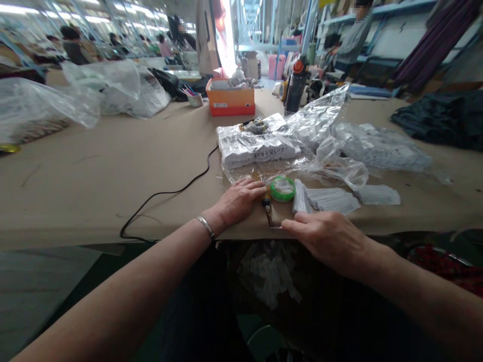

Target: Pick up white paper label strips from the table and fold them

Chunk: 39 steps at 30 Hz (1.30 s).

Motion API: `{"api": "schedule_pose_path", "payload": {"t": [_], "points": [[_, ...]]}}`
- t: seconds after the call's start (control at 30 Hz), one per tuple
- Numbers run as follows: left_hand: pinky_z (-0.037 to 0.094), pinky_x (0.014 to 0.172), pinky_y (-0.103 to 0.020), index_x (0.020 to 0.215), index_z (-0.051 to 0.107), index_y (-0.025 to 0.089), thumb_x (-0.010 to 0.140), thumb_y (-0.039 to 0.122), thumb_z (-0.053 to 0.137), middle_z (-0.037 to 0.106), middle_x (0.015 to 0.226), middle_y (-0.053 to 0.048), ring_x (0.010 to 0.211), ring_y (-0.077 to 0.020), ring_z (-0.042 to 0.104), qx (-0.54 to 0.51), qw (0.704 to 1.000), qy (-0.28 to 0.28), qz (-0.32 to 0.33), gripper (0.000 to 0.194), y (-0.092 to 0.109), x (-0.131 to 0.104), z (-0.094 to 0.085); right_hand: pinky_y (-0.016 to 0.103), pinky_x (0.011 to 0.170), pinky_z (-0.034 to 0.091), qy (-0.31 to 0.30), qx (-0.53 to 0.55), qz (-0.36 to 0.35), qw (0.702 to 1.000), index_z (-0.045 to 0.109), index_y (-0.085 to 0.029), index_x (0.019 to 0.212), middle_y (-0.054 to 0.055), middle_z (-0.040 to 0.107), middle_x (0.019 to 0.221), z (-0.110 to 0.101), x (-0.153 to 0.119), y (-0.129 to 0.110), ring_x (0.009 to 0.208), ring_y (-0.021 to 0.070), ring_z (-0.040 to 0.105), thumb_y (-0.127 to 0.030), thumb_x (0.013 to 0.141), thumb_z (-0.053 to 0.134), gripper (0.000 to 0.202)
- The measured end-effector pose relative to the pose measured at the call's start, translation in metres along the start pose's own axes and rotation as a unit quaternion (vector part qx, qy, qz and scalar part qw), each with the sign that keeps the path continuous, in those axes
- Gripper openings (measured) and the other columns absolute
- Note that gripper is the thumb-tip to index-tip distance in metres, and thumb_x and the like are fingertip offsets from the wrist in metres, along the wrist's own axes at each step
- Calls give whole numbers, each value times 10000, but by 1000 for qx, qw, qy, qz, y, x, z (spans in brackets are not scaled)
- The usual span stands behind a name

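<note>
My left hand [241, 200] lies flat near the table's front edge, fingers stretched out. Its fingertips reach the dark and yellow handle of a tool like a soldering iron [266, 202], whose bent metal tip points toward me. My right hand [328, 236] is closed in a pinch on a thin white label [277, 228], seen almost edge-on at the tool's tip. Most of that label is hidden by the fingers. Beside the handle sits a round green tin [283, 188] with whitish stuff inside. Printed white labels [332, 199] are fanned out just beyond my right hand.
Clear plastic with bundled white packs [260, 150] lies behind the tin. A black cord [169, 192] crosses the table [94, 191] on the left. Farther back stand an orange box [231, 103] and a dark bottle [295, 90]. White scraps [269, 271] lie below the edge.
</note>
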<state>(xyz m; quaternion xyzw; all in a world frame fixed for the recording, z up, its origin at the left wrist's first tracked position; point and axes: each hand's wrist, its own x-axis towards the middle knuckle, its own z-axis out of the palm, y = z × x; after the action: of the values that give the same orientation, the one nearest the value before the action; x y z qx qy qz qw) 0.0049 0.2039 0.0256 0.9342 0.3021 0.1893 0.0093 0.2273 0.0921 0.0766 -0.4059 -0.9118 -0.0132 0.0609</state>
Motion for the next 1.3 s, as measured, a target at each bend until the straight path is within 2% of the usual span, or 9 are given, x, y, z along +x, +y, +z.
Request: {"api": "schedule_pose_path", "payload": {"t": [0.2, 0.3, 0.43, 0.53, 0.73, 0.93, 1.13, 1.2, 1.3], "points": [[379, 1027, -418, 1196, 589, 220, 872, 117, 422, 616, 1240, -57, 1116, -196, 554, -11, 1000, 17, 5, 379, 2, 1, -4, 247, 446, 291, -112, 3, -117, 987, 637, -242, 824, -11, 637, 662, -37, 4, -16, 507, 115, 528, -102, 788, 585, 154], [382, 1029, -435, 1203, 592, 227, 856, 133, 417, 625, 1231, -70, 1128, -212, 555, -26, 999, 22, 10, 400, -2, 2, -5, 228, 516, 384, -47, 56, -67, 995, 614, -258, 1039, -15, 677, 742, -43, -20, -8, 592, 122, 593, -130, 850, 518, 248], [391, 1019, -462, 1179, 617, 250, 845, 160, 398, 627, 1238, -60, 1136, -243, 563, -32, 999, 27, 1, 410, -10, 4, -2, 248, 729, 482, 103, 99, 119, 983, 629, -225, 1079, 33, 697, 937, -42, -74, 49, 835, 155, 647, -200, 896, 465, 248], [392, 1019, -464, 1187, 606, 239, 843, 161, 396, 616, 1253, -65, 1146, -254, 559, -18, 1000, 16, 6, 411, -12, 4, -2, 272, 801, 497, 161, 69, 248, 953, 621, -192, 1127, 59, 682, 987, -33, -115, 109, 903, 163, 644, -272, 928, 415, 297], [461, 942, -421, 1190, 570, 197, 870, 229, 413, 643, 1186, -101, 1085, -262, 598, 4, 999, 25, -47, 358, -13, 2, 1, 298, 784, 498, 192, 7, 353, 916, 634, -127, 1100, 99, 664, 930, 7, -151, 212, 873, 175, 637, -186, 902, 434, 288], [401, 1023, -439, 1167, 555, 181, 851, 150, 395, 602, 1240, -116, 1200, -266, 508, 36, 997, 67, -7, 356, -18, -2, -3, 336, 817, 484, 159, 4, 372, 915, 680, -134, 988, 95, 667, 895, 34, -163, 262, 863, 193, 624, -200, 859, 530, 208], [417, 1027, -461, 1173, 516, 249, 856, 140, 466, 584, 1222, -76, 1175, -235, 521, -2, 973, 215, -85, 339, 23, -29, -42, 453, 844, 455, 201, 2, 365, 909, 677, -136, 1014, 153, 636, 926, 39, -169, 264, 902, 283, 591, -285, 843, 498, 289], [410, 1038, -468, 1181, 515, 279, 842, 123, 500, 589, 1212, -54, 1160, -232, 536, -20, 963, 244, -109, 373, 47, -49, -50, 500, 901, 416, 236, 3, 343, 909, 621, -113, 1120, 186, 600, 1051, 37, -155, 243, 1006, 316, 553, -276, 858, 451, 353], [464, 1004, -448, 1191, 517, 317, 824, 99, 519, 605, 1197, -31, 1123, -224, 571, -78, 951, 259, -150, 427, 84, -84, -48, 412, 917, 440, 247, 40, 245, 937, 618, -168, 1117, 130, 610, 1066, 31, -111, 186, 1021, 259, 557, -258, 887, 432, 309]]}}
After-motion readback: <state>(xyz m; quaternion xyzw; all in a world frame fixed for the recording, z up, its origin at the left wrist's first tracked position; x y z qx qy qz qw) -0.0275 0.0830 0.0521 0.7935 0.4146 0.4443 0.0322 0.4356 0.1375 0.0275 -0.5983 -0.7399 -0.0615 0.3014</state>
